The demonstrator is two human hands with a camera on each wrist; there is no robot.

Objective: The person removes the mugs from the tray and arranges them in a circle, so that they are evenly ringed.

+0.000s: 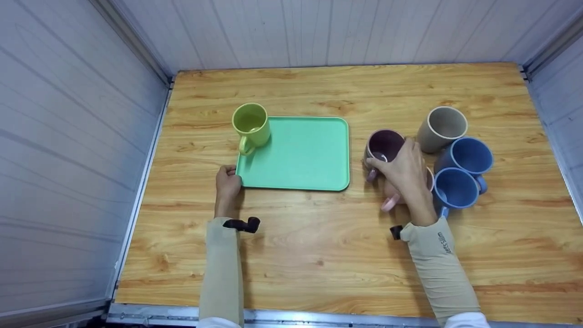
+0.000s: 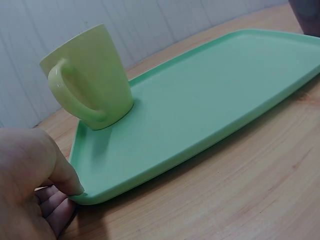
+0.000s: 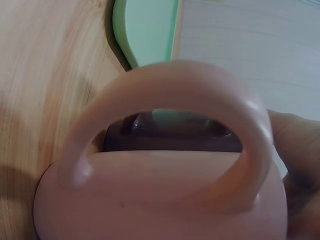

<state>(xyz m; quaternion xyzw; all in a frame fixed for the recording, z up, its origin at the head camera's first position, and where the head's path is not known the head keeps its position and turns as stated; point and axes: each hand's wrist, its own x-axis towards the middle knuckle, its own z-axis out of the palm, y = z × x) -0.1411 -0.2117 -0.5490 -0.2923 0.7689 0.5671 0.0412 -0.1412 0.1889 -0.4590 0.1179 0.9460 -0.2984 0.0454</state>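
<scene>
My left hand (image 1: 227, 186) pinches the near left corner of a green tray (image 1: 300, 155), thumb on the rim and fingers under it in the left wrist view. A yellow-green mug (image 1: 251, 125) stands upright on the tray's far left corner, handle toward me. To the right of the tray, my right hand (image 1: 406, 171) grips a dark purple mug (image 1: 385, 140) across its top, thumb on the near side. Beneath that hand's wrist is a pink mug (image 3: 160, 195), partly hidden in the head view; its handle fills much of the right wrist view.
At the right, a beige mug (image 1: 430, 136) stands behind two blue mugs, one farther (image 1: 472, 156) and one nearer (image 1: 457, 187), all close together beside the pink one. Pale panel walls (image 1: 309, 34) enclose the wooden table (image 1: 309, 255) at the back and sides.
</scene>
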